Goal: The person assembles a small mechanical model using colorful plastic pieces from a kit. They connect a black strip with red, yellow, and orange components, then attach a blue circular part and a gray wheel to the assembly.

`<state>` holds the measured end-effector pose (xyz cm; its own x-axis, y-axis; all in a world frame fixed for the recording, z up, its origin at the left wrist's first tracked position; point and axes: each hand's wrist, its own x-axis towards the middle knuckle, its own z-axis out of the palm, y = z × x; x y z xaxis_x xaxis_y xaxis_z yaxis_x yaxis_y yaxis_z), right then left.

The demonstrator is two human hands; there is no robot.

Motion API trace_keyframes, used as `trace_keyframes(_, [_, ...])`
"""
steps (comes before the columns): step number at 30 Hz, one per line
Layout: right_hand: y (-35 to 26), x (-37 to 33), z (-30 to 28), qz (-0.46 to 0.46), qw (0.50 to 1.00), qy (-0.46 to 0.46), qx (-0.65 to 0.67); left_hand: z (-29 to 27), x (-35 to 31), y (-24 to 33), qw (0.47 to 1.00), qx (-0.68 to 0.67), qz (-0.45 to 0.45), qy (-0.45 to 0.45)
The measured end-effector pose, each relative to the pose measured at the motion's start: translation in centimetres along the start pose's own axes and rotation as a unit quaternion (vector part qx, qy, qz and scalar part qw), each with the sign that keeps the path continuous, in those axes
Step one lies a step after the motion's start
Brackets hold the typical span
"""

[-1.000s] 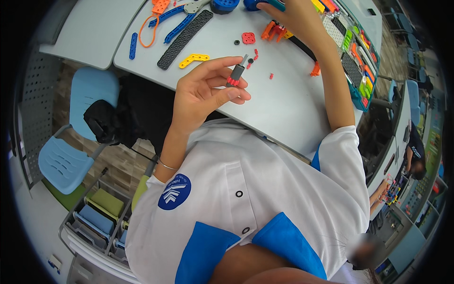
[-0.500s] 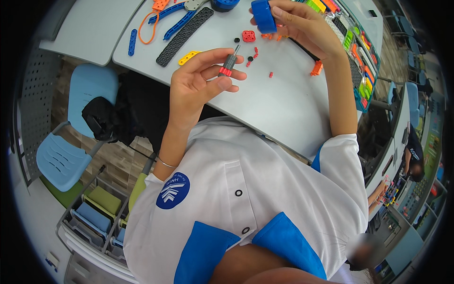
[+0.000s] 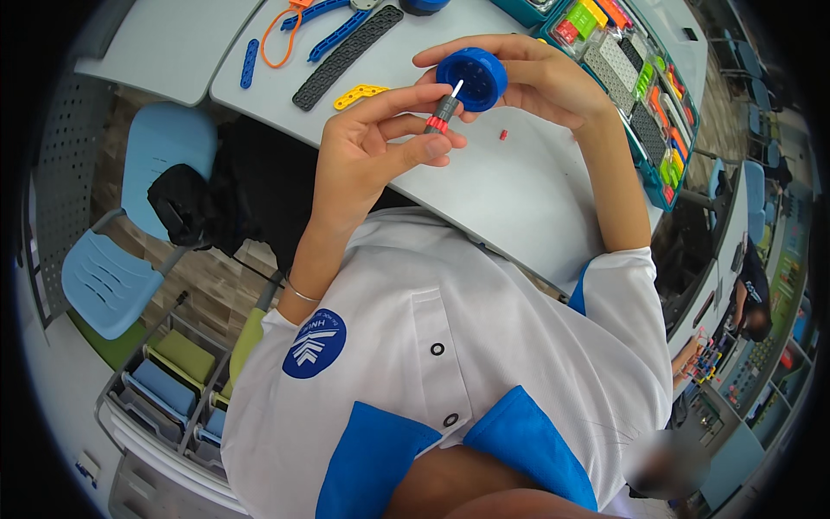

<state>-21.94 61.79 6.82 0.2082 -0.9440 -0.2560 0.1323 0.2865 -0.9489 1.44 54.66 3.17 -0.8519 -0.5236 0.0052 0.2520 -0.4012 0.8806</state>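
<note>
My left hand pinches a small axle piece with a white tip, a grey middle and a red collar. My right hand holds a round blue wheel-like part right beside it. The white tip of the axle touches the blue part's face. Both hands are raised above the white table, close to my chest.
A black toothed strip, a yellow holed strip, blue beams and an orange loop lie at the far left of the table. A small red piece lies near my hands. A teal parts tray stands at right. Blue chair at left.
My right hand brought the blue round part from the far table area toward me. My left hand lifted the axle up so its tip meets the blue part.
</note>
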Motion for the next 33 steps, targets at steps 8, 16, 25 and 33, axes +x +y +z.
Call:
trace_keyframes(8, [0.0, -0.1, -0.2, -0.017, 0.999, -0.001, -0.031, -0.1, 0.1, -0.3, 1.000, -0.001, -0.001, 0.009])
trace_keyframes(16, [-0.1, -0.2, 1.1, -0.012, 0.994, 0.035, 0.104, -0.2, 0.1, -0.7, 0.999, 0.025, 0.016, 0.026])
trace_keyframes(25, [-0.4, 0.3, 1.0, -0.094, 0.903, 0.233, -0.349, -0.3, -0.4, 0.0, 0.998, 0.029, 0.022, 0.057])
trace_keyframes(33, [1.7, 3.4, -1.9, -0.077, 0.678, 0.317, -0.658, -0.9, -0.4, 0.1, 0.997, 0.017, 0.023, 0.068])
